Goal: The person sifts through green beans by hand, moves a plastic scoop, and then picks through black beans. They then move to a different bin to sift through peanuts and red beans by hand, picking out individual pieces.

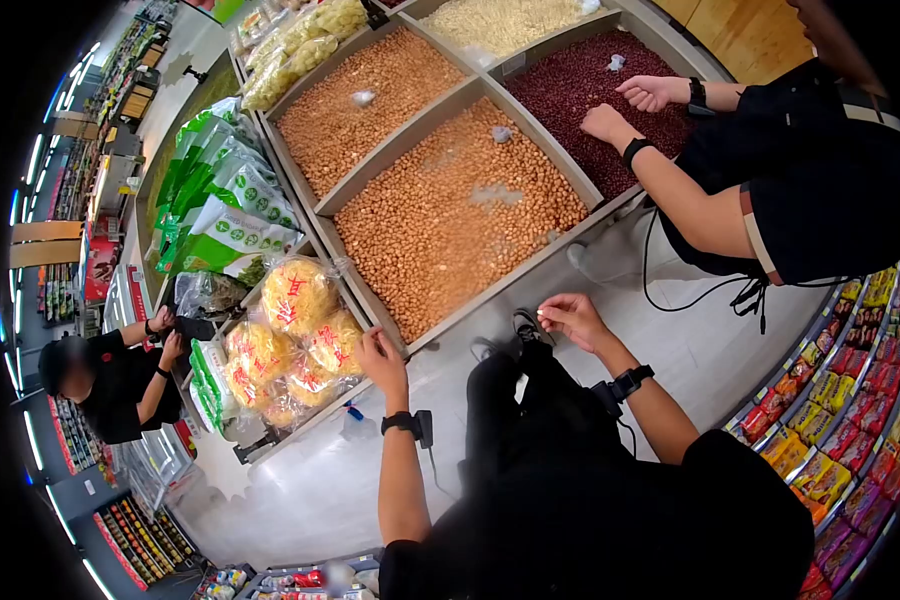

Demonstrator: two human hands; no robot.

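My left hand (pixel 381 362) is at the near corner of the bin of tan nuts or beans (pixel 450 220), beside the round yellow packs with red print (pixel 298 296). Its fingers are bent, and whether it touches the bin's edge I cannot tell. Over the floor, just off the bin's near edge, my right hand (pixel 572 318) has thumb and fingertips pinched together, with a small pale spot at the tips too small to name. Each wrist wears a black band with a device. A small clear scoop or bag (pixel 497 193) lies on the tan contents.
A co-worker's two hands (pixel 625 110) are over the dark red beans (pixel 570 75) at the right. Another person (pixel 105 385) stands at the far left, holding a dark device. Green and white bags (pixel 225 215) lie left of the bins; snack shelves (pixel 850 400) line the right.
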